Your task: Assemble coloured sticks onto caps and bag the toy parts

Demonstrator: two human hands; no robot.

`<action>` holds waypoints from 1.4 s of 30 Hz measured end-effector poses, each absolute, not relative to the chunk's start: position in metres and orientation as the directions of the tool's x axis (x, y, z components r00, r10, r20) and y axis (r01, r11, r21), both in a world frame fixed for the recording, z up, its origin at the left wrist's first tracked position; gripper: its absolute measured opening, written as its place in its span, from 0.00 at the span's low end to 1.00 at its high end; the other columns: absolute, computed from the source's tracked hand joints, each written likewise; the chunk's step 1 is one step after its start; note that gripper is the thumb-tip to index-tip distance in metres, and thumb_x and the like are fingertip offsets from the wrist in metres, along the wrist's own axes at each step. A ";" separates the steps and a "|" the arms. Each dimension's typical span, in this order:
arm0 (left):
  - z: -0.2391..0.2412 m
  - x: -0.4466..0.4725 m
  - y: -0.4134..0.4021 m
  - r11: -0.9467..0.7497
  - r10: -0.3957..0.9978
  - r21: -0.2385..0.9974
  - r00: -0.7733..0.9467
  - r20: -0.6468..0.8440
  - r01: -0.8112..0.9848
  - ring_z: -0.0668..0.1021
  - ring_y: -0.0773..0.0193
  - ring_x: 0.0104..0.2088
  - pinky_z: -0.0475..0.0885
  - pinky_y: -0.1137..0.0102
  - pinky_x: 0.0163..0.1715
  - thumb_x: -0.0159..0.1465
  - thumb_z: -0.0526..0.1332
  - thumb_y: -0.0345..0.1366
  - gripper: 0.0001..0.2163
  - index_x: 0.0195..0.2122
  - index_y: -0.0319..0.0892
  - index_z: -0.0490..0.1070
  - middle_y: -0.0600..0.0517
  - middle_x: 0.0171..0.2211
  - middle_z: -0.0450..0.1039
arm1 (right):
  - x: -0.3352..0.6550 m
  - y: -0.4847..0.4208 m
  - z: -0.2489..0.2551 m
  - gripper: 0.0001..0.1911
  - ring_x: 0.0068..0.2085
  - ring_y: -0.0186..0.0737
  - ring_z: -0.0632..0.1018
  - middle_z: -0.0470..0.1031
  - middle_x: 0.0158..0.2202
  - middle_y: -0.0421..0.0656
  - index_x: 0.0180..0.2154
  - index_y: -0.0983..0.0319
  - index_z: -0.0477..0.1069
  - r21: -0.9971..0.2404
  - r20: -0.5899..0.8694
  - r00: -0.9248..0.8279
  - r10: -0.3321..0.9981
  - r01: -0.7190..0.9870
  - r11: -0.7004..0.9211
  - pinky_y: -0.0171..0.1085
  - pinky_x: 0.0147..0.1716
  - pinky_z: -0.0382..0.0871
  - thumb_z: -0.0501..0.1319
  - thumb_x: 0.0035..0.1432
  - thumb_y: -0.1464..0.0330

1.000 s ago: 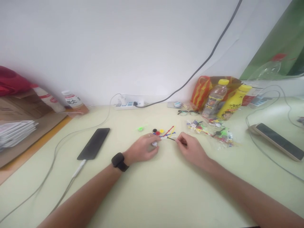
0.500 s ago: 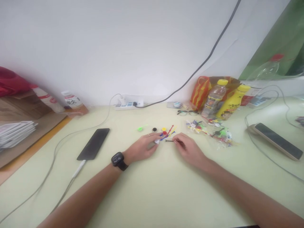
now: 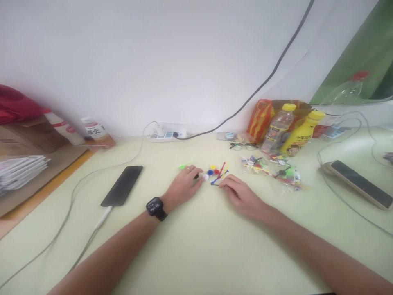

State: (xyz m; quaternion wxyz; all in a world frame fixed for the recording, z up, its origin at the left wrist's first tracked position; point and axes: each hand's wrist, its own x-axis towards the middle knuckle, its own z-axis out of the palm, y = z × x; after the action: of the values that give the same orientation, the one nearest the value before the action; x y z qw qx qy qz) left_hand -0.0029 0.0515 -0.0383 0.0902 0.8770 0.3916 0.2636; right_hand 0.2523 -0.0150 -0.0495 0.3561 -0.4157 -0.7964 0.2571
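Observation:
My left hand [image 3: 183, 185], with a black watch on its wrist, lies on the pale green desk [image 3: 196, 246]; its fingertips close on a small black disc [image 3: 195, 176]. Just right of them lie a white piece [image 3: 205, 177], blue [image 3: 210, 172], yellow [image 3: 212, 167] and red [image 3: 216, 171] discs, and thin red, blue and yellow sticks [image 3: 221, 169]. A green piece [image 3: 182, 166] sits beyond the left hand. My right hand [image 3: 241, 195] rests beside the pile, pinching a thin black stick [image 3: 215, 184] that points left.
A black phone [image 3: 123, 185] on a white cable lies to the left. Clear bags of coloured parts [image 3: 272, 167], glasses [image 3: 242, 145], bottles [image 3: 278, 127], a power strip [image 3: 167, 135] and a second phone [image 3: 357, 183] line the back and right. Stacked papers [image 3: 18, 170] sit far left.
My left hand has moved forward from the white piece to the black disc. My right hand has slid left with the black stick, closer to the pile.

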 end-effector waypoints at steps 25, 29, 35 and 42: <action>-0.027 0.019 0.015 -0.321 0.773 0.925 0.621 0.130 0.206 0.77 0.65 0.33 0.75 0.69 0.37 0.63 0.69 0.41 0.11 0.41 0.42 0.71 0.52 0.35 0.75 | 0.250 -0.019 -0.040 0.07 0.41 0.42 0.80 0.79 0.41 0.42 0.45 0.57 0.72 -0.785 0.406 -0.139 0.903 0.454 0.422 0.41 0.44 0.75 0.58 0.67 0.68; -0.031 0.023 0.018 -0.109 0.811 0.988 0.584 0.024 0.110 0.79 0.64 0.36 0.76 0.67 0.40 0.59 0.73 0.42 0.17 0.44 0.40 0.74 0.51 0.34 0.76 | 0.245 -0.024 -0.036 0.08 0.43 0.44 0.81 0.81 0.43 0.44 0.46 0.57 0.75 -0.818 0.407 -0.109 0.907 0.397 0.415 0.43 0.47 0.75 0.60 0.68 0.65; -0.029 0.020 0.023 -0.039 0.762 0.999 0.648 0.017 0.020 0.82 0.59 0.42 0.78 0.64 0.46 0.57 0.75 0.40 0.19 0.47 0.40 0.76 0.46 0.42 0.79 | 0.241 -0.027 -0.035 0.13 0.46 0.46 0.79 0.80 0.44 0.47 0.46 0.57 0.79 -0.842 0.358 -0.224 0.906 0.342 0.418 0.45 0.47 0.75 0.57 0.71 0.61; -0.021 0.021 0.019 -0.054 0.708 0.999 0.705 0.044 -0.008 0.81 0.57 0.48 0.76 0.62 0.52 0.62 0.72 0.39 0.15 0.48 0.40 0.77 0.45 0.46 0.80 | 0.233 -0.031 -0.041 0.13 0.51 0.45 0.78 0.78 0.49 0.47 0.52 0.56 0.74 -0.874 0.344 -0.267 0.900 0.258 0.411 0.44 0.52 0.73 0.55 0.71 0.66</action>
State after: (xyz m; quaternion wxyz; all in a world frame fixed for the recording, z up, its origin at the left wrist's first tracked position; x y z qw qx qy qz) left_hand 0.0212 0.0187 -0.0215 0.6361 0.6694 0.2614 0.2811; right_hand 0.2326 -0.0307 -0.0413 0.4476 -0.4073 -0.7107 0.3587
